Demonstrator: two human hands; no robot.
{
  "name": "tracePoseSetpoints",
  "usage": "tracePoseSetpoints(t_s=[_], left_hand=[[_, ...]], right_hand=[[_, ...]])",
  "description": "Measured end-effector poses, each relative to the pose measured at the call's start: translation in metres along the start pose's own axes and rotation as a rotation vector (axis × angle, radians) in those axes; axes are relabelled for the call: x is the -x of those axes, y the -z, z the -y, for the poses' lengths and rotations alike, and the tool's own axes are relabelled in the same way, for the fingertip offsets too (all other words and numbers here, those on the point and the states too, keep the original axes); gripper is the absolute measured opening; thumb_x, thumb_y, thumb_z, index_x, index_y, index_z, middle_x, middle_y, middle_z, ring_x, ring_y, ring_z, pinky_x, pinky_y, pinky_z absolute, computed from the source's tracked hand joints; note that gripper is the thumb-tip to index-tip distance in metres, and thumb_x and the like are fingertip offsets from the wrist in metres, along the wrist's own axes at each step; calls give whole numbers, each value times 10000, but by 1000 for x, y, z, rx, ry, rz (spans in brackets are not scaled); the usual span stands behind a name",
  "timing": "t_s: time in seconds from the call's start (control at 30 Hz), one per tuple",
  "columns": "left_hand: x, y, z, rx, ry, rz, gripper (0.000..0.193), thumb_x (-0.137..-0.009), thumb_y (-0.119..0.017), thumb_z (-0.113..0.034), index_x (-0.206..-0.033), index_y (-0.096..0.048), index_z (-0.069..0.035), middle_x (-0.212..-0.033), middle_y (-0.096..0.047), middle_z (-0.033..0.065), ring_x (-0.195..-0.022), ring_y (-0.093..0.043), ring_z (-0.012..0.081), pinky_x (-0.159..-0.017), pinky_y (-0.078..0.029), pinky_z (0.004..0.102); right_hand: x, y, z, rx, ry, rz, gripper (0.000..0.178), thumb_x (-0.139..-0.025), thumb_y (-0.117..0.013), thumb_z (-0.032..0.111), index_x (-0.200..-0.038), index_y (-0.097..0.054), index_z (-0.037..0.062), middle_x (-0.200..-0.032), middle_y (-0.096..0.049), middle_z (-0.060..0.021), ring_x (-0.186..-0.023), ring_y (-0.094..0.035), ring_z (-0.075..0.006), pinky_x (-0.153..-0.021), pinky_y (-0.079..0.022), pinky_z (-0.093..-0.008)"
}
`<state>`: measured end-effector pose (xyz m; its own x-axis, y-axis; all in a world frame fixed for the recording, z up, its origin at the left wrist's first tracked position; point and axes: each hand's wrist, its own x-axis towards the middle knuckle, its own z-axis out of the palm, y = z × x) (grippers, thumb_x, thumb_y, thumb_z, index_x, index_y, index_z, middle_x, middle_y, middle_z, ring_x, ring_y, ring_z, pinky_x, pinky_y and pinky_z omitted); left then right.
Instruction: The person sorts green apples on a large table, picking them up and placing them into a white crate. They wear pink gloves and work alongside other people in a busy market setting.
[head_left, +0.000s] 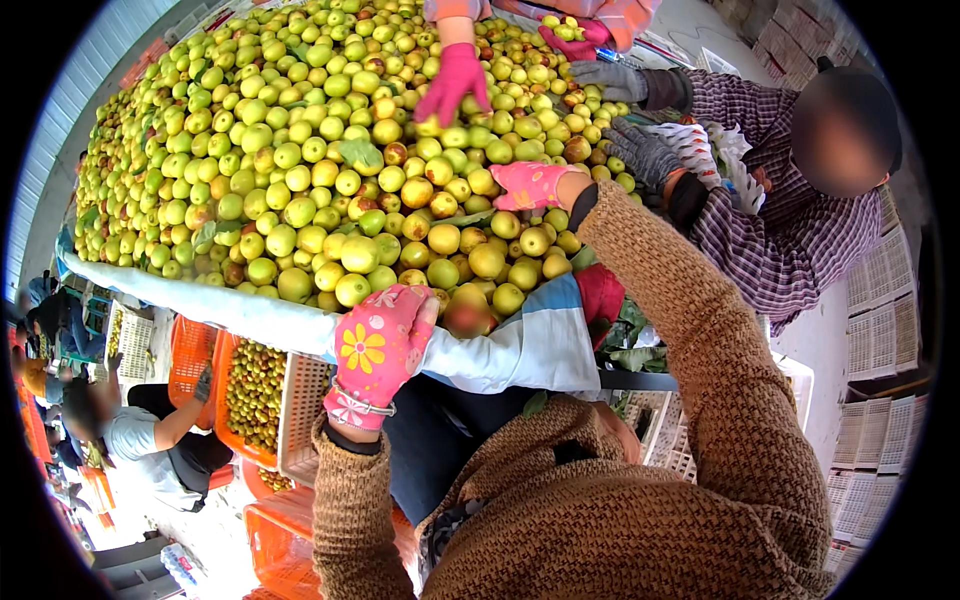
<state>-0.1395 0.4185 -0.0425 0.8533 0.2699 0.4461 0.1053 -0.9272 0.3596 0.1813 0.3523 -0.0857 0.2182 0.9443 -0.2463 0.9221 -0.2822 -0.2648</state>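
A big heap of green-yellow jujubes (300, 180), some blotched red-brown, covers the table before me. My right hand (532, 187), in a pink glove, reaches onto its right part with fingers stretched over the fruit; no jujube shows in its grasp. At the near edge, my left hand (378, 338), in a pink flowered glove, is closed with its fingers curled down beside the jujubes; whatever they hold is hidden. Pale blue-white cloth (510, 352) lines the table's rim beneath that hand. Several green leaves, one a broad leaf (361, 155), lie among the fruit.
Opposite, a co-worker's pink-gloved hand (455, 85) touches the heap. Another person (780, 190) in grey gloves works at the right, beside white foam netting (690, 150). Orange crates (285, 535) and a jujube-filled crate (256, 392) stand lower left. White crates (880, 290) are stacked right.
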Motion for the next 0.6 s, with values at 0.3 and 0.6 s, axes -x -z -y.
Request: tracePoseSetpoints(t_s=[0.3,0.6], left_hand=[[4,-2,1,-32,-3,-39,122,-847,-607,-169,-892,-662,-69,-813,-660,100,-747,-635,313,-631,-501,394],[-12,119,-113,476,-301,-48,323,-804,-636,-119,-1124,-611,-78,-1097,-621,109,-1015,-595,322,-851,-493,418]], right_hand=[[51,30,5,-551,-175,154,490,-789,-626,295,-1210,-528,64,-990,-623,-93,-723,-633,-203,-591,-519,-306],[-14,54,79,-292,173,-280,362,-870,-542,262,-1205,-554,124,-1009,-603,-84,-911,-613,-217,-731,-510,-353]])
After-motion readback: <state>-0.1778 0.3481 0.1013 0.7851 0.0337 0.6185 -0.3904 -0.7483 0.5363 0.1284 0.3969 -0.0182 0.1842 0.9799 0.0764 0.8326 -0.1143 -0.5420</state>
